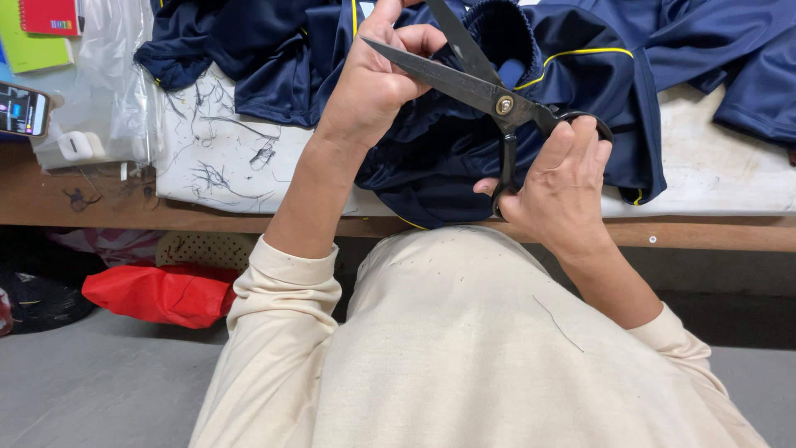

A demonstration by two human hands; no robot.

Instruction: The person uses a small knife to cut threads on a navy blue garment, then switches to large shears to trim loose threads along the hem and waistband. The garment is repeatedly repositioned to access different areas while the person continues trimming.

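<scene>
Head view: right hand (564,178) curled through the handles of large black scissors (489,91), blades parted, over navy fabric (448,158) on the white-topped table (730,170); left hand (377,79) with fingers pressed together, pinching fabric beside the lower blade; loose threads (220,170), phone (22,109) at left.

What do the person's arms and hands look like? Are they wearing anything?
Both hands, the left hand and the right hand, are bare: no gloves, rings or watch show. The arms wear long cream sleeves pushed up the forearms, matching the cream top, which has tiny dark thread bits on it.
</scene>
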